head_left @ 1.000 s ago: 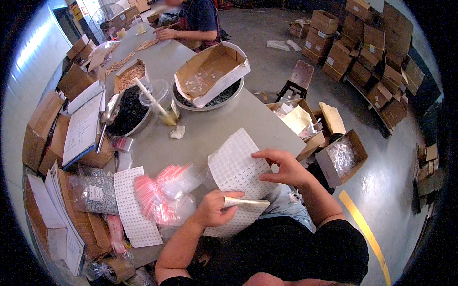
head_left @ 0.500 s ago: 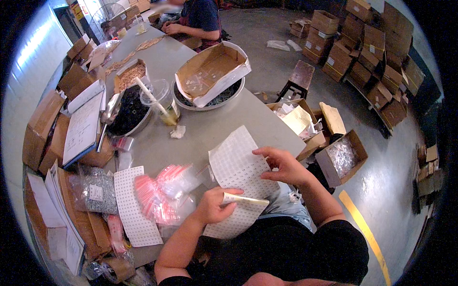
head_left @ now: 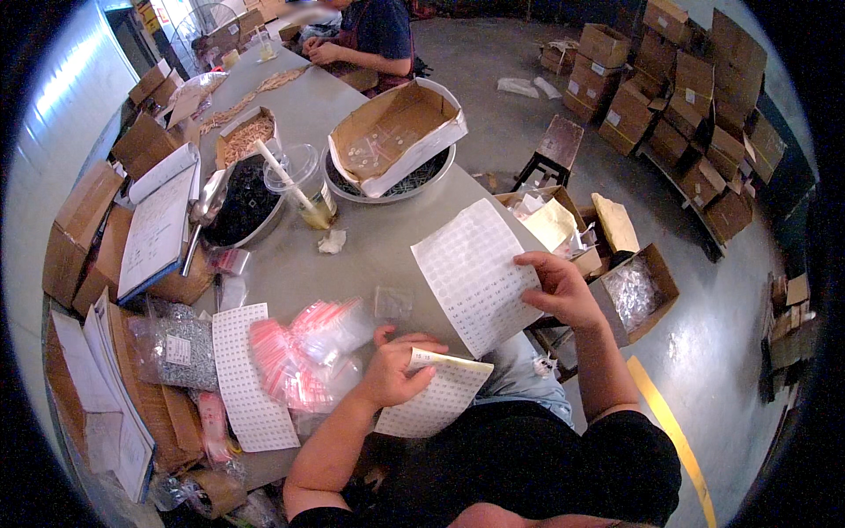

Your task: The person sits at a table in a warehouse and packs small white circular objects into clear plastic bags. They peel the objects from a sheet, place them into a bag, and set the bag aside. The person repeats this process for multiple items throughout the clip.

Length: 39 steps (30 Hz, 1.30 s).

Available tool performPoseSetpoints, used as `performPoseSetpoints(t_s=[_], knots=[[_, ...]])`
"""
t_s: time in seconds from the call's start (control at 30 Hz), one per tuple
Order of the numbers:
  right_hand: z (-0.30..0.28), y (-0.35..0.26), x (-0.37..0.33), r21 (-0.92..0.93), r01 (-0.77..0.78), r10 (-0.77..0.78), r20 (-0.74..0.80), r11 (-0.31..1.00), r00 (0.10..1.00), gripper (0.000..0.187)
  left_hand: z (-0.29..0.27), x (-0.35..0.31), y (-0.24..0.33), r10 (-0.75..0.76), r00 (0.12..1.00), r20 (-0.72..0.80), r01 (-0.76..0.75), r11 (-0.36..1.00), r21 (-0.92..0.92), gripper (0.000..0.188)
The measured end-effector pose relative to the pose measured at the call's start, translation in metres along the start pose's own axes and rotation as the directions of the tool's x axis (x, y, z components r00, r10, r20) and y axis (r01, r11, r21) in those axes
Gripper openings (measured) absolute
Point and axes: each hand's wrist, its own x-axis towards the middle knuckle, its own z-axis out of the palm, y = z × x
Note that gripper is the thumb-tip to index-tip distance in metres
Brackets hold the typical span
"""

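In my right hand [head_left: 563, 292] is a white sheet of small round labels [head_left: 471, 277], pinched at its right edge and raised over the table's front edge. My left hand [head_left: 387, 377] grips another label sheet [head_left: 436, 402], its upper edge folded over, close to my body. Left of that hand lies a fanned heap of small clear zip bags with red tops [head_left: 295, 348]. A third label sheet [head_left: 246, 374] rests flat beside the heap. One small clear bag [head_left: 393, 302] lies by itself on the table, just beyond my left hand.
On the grey table [head_left: 352, 255] stand a lidded plastic cup [head_left: 308, 198], a bowl of black parts [head_left: 242, 211], and a cardboard tray [head_left: 387, 141] atop a metal bowl. Left are a clipboard [head_left: 158, 229] and a bag of metal parts [head_left: 180, 352]. Open boxes [head_left: 647, 299] stand at right. Another person [head_left: 378, 40] sits far off.
My right hand has moved right and slightly up, drawing its label sheet away from the sheet in my left hand. The small clear bag on the table is now uncovered. My left fingers have spread somewhat.
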Motion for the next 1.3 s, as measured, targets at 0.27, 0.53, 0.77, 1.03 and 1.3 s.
performPoseSetpoints(t_s=[0.27,0.53,0.77,1.03,1.3], knots=[[-0.004,-0.027,-0.007,-0.291,-0.011,0.043,0.105,0.957,0.994,0.061,0.001,-0.002,-0.009,0.114,0.993,-0.005,-0.114,0.993,-0.021,0.022],[-0.047,-0.085,-0.01,-0.697,0.114,0.344,0.482,0.708,0.806,0.036,-0.002,0.0,-0.006,0.078,0.996,-0.047,-0.087,0.968,-0.235,0.02],[0.023,-0.02,0.039,-0.432,0.143,0.409,0.897,0.89,0.169,0.033,-0.009,0.001,0.001,0.204,0.972,0.119,-0.109,0.834,-0.542,0.018],[0.051,0.006,0.066,-0.394,0.071,0.335,0.851,0.916,0.403,0.044,-0.002,-0.004,0.013,-0.059,0.938,0.342,0.218,0.866,-0.451,0.023],[-0.02,0.003,0.013,0.333,-0.275,0.203,0.236,0.902,0.95,0.081,0.001,-0.002,0.019,-0.057,0.998,-0.01,0.04,0.801,-0.598,0.036]])
